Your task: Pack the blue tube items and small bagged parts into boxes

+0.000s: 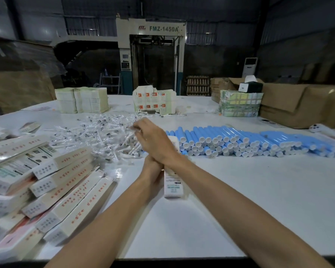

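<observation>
**A:** So, what lies nearest on the tabletop (240,200)?

**B:** At the near left there is a loose pile of closed boxes (46,180). They are long and white with red print, and they lean over one another.

**A:** And the hands?

**B:** The forearms cross in the middle. The left hand (153,172) sits partly under the right wrist and grips a white box (173,185). That box points away from the person, with its near end just above the tabletop.

**A:** Is the right hand holding anything?

**B:** The right hand (155,142) reaches over the left one, to the far left. Its fingertips are bunched together and pinch a clear bag (134,128). The spot is blurred, so I cannot make out what is in the bag.

**A:** Where are the other parts?

**B:** The bagged parts (97,132) lie in a wide heap left of centre, directly under that hand. The blue tubes (240,140) are stacked on their sides to the right of it, with their white caps facing the person.

**A:** And farther back?

**B:** Along the far edge there is a block of flat pale sheets (81,100) at the left. Printed box blanks (153,101) stand in the centre. At the right is a taped bundle (240,105) with a tissue box (250,87) on top. Brown cartons (298,105) stand beside the bundle, and behind everything is a machine (151,55) marked FMZ-1450A.
</observation>
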Demonstrator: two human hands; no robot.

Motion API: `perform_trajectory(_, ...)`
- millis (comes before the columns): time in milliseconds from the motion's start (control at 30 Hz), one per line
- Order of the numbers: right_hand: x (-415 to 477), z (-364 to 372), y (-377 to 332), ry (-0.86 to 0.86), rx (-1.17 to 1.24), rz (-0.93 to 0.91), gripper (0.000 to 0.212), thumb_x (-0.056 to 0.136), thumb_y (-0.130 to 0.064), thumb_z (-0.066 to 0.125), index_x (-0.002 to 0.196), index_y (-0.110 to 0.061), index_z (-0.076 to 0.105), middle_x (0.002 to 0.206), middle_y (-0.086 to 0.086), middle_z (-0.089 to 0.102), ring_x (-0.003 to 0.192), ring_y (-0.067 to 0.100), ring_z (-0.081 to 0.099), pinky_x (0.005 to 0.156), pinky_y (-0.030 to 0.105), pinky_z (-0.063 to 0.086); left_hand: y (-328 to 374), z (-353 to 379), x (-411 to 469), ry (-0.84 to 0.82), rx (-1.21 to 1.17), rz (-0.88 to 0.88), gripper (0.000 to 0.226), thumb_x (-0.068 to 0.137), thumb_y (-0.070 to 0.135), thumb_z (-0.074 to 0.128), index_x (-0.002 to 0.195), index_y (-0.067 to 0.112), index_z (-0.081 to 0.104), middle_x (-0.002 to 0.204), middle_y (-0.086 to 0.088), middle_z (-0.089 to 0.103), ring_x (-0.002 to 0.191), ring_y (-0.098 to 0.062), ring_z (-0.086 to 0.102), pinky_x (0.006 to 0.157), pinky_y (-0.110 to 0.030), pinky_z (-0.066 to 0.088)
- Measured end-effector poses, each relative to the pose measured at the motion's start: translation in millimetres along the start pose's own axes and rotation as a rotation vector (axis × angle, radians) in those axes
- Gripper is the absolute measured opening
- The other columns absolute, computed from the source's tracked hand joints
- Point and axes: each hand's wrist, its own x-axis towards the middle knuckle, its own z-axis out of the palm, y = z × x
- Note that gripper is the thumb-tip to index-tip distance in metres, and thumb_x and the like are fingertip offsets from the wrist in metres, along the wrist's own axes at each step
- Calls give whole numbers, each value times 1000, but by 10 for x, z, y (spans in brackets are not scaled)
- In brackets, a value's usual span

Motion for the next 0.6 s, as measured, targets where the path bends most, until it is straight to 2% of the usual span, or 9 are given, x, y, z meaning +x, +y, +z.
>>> perform_trajectory(33,-56,-151,39,104,89,91,12,106,-14,58,116,-11,64,109,-1,65,87,12,61,73,21,50,50,23,-30,-18,-5,24,35,110,14,61,143,2,61,141,-35,62,123,-51,65,110,-64,51)
perform_trajectory(100,-166,-470,144,296,237,243,11,107,-16,58,117,-16,60,102,-5,66,85,7,64,73,20,54,162,62,-115,-51,-46,71,35,101,22,77,133,8,71,128,-31,71,108,-42,72,101,-55,57)
perform_trajectory(167,-274,-791,261,435,377,361,23,105,-15,61,125,-20,52,97,-3,68,82,10,70,73,23,59,224,93,-158,-96,-71,59,46,88,28,89,130,14,75,119,-23,78,106,-40,76,95,-49,61)
perform_trajectory(267,-401,-1193,425,571,506,483,37,101,-12,66,131,-23,48,92,4,71,77,18,74,77,29,62,296,148,-218,-131,-61,52,56,82,30,89,133,17,71,117,-17,80,102,-34,79,88,-44,66)
perform_trajectory(367,-438,-1355,475,523,578,513,33,96,-10,71,124,-17,57,90,8,74,77,23,76,80,38,64,317,184,-239,-138,-34,59,50,84,30,88,131,21,72,115,-15,81,96,-30,81,82,-42,67)
perform_trajectory(467,-413,-1330,432,423,634,487,30,94,-7,73,120,-12,59,86,7,75,79,28,77,76,37,64,323,187,-248,-140,11,77,46,91,29,86,134,22,70,115,-14,81,99,-31,80,82,-42,66)
perform_trajectory(600,-368,-1239,377,287,638,547,30,92,-2,73,118,-7,57,89,13,75,76,32,75,74,39,63,327,185,-252,-164,29,101,43,92,31,86,132,23,73,116,-16,81,102,-33,80,77,-38,64)
